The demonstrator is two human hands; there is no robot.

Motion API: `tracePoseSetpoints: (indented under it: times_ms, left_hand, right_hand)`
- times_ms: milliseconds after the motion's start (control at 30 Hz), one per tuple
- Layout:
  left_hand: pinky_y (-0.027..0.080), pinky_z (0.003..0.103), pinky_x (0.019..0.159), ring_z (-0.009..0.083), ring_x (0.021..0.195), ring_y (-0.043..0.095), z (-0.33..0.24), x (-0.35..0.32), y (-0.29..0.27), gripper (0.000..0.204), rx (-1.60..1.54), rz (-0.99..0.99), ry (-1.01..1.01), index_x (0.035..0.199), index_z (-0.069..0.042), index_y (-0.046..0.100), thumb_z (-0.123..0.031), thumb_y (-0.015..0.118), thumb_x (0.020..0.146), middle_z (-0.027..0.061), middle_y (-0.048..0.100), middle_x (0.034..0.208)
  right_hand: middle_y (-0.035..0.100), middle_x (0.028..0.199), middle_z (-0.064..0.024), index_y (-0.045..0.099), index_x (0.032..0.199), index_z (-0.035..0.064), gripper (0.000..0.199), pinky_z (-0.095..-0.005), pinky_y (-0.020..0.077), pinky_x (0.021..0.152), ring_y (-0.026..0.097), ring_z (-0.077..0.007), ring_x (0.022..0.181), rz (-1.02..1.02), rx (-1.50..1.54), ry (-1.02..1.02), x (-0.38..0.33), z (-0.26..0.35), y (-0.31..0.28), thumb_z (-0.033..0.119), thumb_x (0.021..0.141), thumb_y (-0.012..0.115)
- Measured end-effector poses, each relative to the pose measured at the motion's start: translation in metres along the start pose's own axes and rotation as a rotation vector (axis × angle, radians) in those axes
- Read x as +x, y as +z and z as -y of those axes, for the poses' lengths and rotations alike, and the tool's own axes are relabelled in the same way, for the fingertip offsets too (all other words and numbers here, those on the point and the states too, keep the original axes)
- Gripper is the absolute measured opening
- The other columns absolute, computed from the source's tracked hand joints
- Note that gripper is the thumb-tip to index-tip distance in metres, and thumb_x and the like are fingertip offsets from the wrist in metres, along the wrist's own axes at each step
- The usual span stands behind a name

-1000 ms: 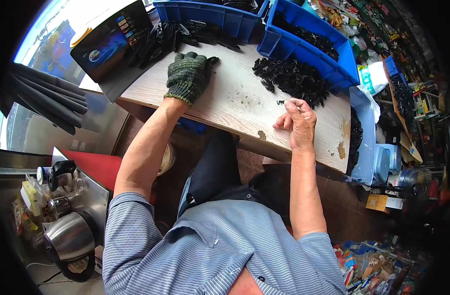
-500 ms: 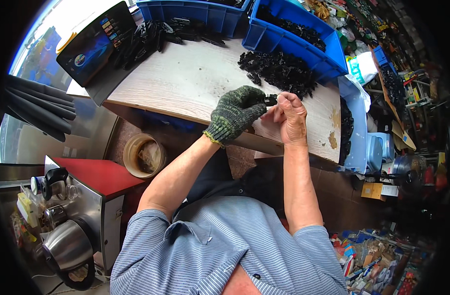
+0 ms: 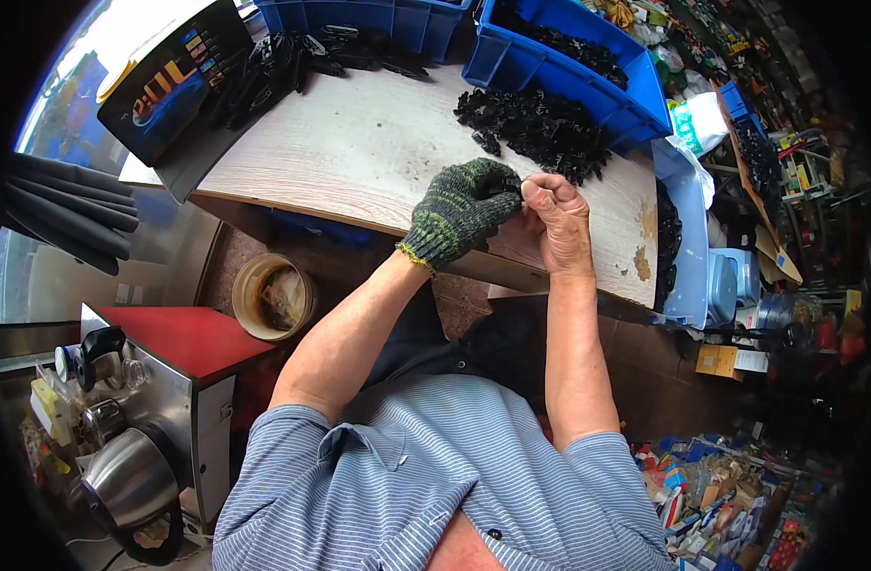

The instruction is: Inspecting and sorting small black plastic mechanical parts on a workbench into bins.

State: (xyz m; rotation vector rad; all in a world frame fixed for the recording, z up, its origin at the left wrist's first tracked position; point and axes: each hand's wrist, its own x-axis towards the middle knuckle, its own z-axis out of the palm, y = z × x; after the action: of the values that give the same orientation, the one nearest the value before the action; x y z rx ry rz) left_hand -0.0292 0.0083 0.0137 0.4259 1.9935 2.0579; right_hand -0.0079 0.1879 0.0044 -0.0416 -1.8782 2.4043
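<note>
In a dark green knitted glove, my left hand (image 3: 457, 214) is closed, thumb against fingers, above the table's near edge. My bare right hand (image 3: 564, 228) meets it there, thumb and forefinger pinched together at the glove's fingertips. A small black part sits in the glove's grip, now almost wholly covered by the fingers. Whether the right fingertips also hold something, I cannot make out. Just beyond the hands lies a heap of small black plastic parts (image 3: 535, 128) on the pale wood-grain table (image 3: 345, 143).
Blue crates (image 3: 574, 59) with black parts stand behind the heap. Long black pieces (image 3: 288, 62) lie at the back left by a tablet (image 3: 174, 86). A pale blue bin (image 3: 688, 247) stands off the right edge. A bucket (image 3: 274, 297) and a red-topped cabinet (image 3: 174, 338) are at lower left.
The black part that showed between the hands is now nearly hidden. My right fingers have closed in against the glove. The view has shifted slightly.
</note>
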Motion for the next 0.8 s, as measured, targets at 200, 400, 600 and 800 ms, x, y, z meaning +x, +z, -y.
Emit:
tracePoseSetpoints:
  times_ms: [200,400,600,800]
  left_hand:
    - [0.053,0.027,0.054,0.0118,0.065,0.066,-0.007,0.000,0.004,0.028,-0.186,-0.048,-0.117,0.102,-0.002,0.069,-0.028,0.070,0.092,0.0070,0.070,0.084]
    - [0.051,0.025,0.054,0.0105,0.064,0.062,0.001,0.000,0.002,0.027,-0.198,-0.077,-0.116,0.101,0.000,0.069,-0.026,0.071,0.092,0.0059,0.068,0.080]
    - [0.051,0.027,0.056,0.0116,0.063,0.061,-0.003,-0.004,0.005,0.025,-0.335,-0.211,-0.078,0.102,0.002,0.068,-0.020,0.072,0.090,0.0066,0.068,0.080]
    - [0.051,0.027,0.057,0.0126,0.063,0.062,0.001,-0.005,0.005,0.023,-0.361,-0.150,-0.088,0.105,0.002,0.066,-0.016,0.069,0.092,0.0070,0.067,0.079]
  right_hand:
    - [0.067,0.077,0.0015,0.069,0.099,0.0079,0.016,-0.0221,0.0532,0.060,0.063,-0.0077,0.065,0.041,0.009,0.032,0.001,-0.001,-0.003,0.016,0.088,0.077]
    - [0.061,0.065,-0.0004,0.066,0.091,0.0058,0.021,-0.0262,0.0549,0.056,0.059,-0.0089,0.054,-0.005,-0.006,0.074,-0.001,0.011,0.015,0.022,0.086,0.079]
    - [0.049,0.054,0.0007,0.058,0.075,0.0077,0.030,-0.0276,0.0549,0.053,0.051,-0.0079,0.046,0.060,-0.218,0.166,0.006,0.020,0.013,0.030,0.087,0.075]
    - [0.049,0.051,0.0005,0.055,0.067,0.0098,0.032,-0.0269,0.0509,0.050,0.051,-0.0086,0.045,0.021,-0.230,0.096,0.000,0.011,0.018,0.029,0.087,0.072]
